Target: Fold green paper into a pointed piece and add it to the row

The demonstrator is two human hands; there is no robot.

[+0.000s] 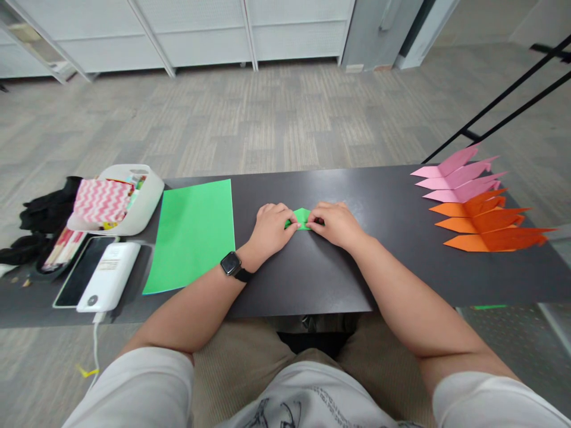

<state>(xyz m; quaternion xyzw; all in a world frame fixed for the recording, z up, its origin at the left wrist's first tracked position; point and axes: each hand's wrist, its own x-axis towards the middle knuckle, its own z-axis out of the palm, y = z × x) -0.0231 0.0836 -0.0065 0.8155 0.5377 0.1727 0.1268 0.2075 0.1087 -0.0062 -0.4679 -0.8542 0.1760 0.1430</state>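
A small folded green paper (303, 217) lies on the dark table (388, 267), in the middle. My left hand (270, 227) presses on its left end with the fingers curled down. From the other side my right hand (335, 223) pinches the right end of the same piece. Most of the paper is hidden under the fingers. A black watch (231, 264) sits on my left wrist.
A flat green sheet (193, 233) lies left of my hands. Folded pink pieces (459, 175) and orange pieces (484, 223) are stacked at the right end. At the left stand a white basket (145, 205) with zigzag paper, a phone (80, 272) and a white power bank (109, 276).
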